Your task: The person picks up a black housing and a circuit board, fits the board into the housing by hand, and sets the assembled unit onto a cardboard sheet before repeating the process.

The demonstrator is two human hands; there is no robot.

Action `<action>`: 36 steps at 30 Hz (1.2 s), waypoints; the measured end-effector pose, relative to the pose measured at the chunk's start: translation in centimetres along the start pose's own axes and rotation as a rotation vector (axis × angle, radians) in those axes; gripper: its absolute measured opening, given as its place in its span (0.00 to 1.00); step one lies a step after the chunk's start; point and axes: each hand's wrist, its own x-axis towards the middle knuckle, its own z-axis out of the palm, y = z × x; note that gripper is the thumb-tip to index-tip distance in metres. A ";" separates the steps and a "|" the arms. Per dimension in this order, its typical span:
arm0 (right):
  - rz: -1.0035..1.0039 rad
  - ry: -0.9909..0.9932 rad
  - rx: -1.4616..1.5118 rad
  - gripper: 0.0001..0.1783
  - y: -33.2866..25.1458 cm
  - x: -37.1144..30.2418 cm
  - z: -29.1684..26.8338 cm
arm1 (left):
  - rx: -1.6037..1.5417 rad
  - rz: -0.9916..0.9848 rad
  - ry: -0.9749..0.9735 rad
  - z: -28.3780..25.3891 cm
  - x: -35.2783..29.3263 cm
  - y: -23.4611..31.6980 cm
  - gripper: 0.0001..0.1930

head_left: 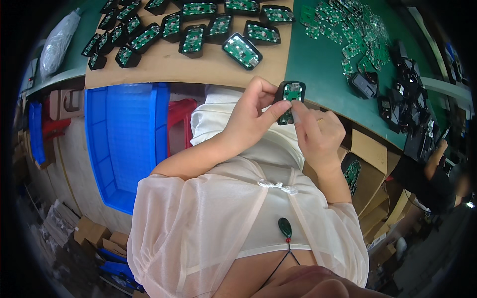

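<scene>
In front of my body, at the table's near edge, both hands meet at a small black plastic casing (283, 89) with a green circuit board (294, 93) in it. My left hand (257, 110) grips the casing from the left, its thumb lying across the board. From the right, my right hand (318, 130) has its fingers closed at the casing's lower half, with fingertips against the board. Those fingertips partly cover the board's lower part. Just beyond my hands, a casing with a lighter rim (242, 51) lies tilted on the brown board.
Rows of black casings with green boards (193, 40) cover the brown board (164, 69). Loose circuit boards (355, 30) are heaped on the green table at right, near piled black casings (397, 107). A blue crate (124, 144) stands left; a cardboard box (368, 149) sits right. Another person (432, 174) works far right.
</scene>
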 end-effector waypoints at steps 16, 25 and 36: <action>0.402 0.020 1.187 0.22 -2.0 1.1 3.4 | 0.221 0.264 0.028 -1.9 -1.6 2.7 0.15; 0.473 -0.160 1.221 0.17 -2.2 3.2 4.6 | 0.885 0.384 0.613 -9.3 -2.0 5.2 0.14; 0.587 -0.077 1.185 0.07 -0.3 2.1 3.5 | 0.974 0.469 0.997 -17.4 2.5 3.6 0.14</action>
